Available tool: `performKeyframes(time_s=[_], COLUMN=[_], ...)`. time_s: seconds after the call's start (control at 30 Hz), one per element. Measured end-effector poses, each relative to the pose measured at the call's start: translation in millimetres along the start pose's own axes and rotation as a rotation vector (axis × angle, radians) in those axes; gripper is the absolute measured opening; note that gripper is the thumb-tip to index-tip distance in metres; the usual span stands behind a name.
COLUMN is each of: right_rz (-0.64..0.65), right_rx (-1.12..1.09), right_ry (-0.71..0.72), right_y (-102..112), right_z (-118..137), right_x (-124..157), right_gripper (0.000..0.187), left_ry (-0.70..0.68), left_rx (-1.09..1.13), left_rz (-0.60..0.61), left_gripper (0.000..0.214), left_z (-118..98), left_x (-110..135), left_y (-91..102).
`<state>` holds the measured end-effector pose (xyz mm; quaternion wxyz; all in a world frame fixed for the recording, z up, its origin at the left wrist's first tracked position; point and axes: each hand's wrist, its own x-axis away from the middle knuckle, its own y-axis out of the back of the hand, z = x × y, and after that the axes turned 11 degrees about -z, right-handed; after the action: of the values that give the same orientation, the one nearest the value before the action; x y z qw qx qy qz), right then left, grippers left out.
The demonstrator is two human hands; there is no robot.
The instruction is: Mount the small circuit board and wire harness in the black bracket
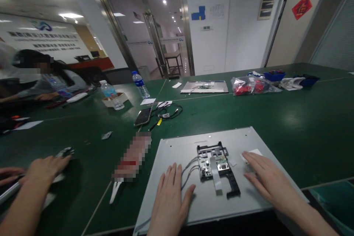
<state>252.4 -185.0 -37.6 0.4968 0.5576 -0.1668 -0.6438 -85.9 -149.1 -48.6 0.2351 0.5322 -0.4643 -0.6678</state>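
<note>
Before me lies a large flat white panel (177,147), its near edge at the table's edge. On its middle sits a black-framed circuit board assembly (212,166) with a pale ribbon cable (216,177) hanging toward me. Grey wires (190,166) run from the board's left side toward my left hand (173,199). That hand rests flat on the panel with fingers stretched, beside the wires. On the right of the board, my right hand (265,177) lies with fingers extended near a small white paper piece (256,152). Neither hand grips anything.
Left of the panel lie a blurred-out reddish fan-like object (132,158), a phone (143,116) and black cables (168,110). Another person's hands (41,169) work at far left. Bottles (140,84), another panel (204,87) and a plastic bag (253,85) stand farther back.
</note>
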Motion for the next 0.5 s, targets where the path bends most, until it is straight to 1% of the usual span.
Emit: performKeyframes(time_s=[0.1,0.2,0.5], right_rz=[0.02,0.046,0.092], right_rx=[-0.014,-0.014,0.019], right_ry=[-0.025,-0.01,0.027], right_y=[-16,-27,-33], right_z=[-17,-22,-20], right_x=[2,0,-20], right_gripper=[0.052,0.053,0.053], left_ry=[0.009,0.022,0.036], left_rx=[0.011,0.027,0.018], left_rz=[-0.007,-0.009,-0.003], left_gripper=[0.062,0.06,0.057], left_z=[4,6,7], left_x=[-2,-5,-18], left_y=[1.1,1.3,3.8])
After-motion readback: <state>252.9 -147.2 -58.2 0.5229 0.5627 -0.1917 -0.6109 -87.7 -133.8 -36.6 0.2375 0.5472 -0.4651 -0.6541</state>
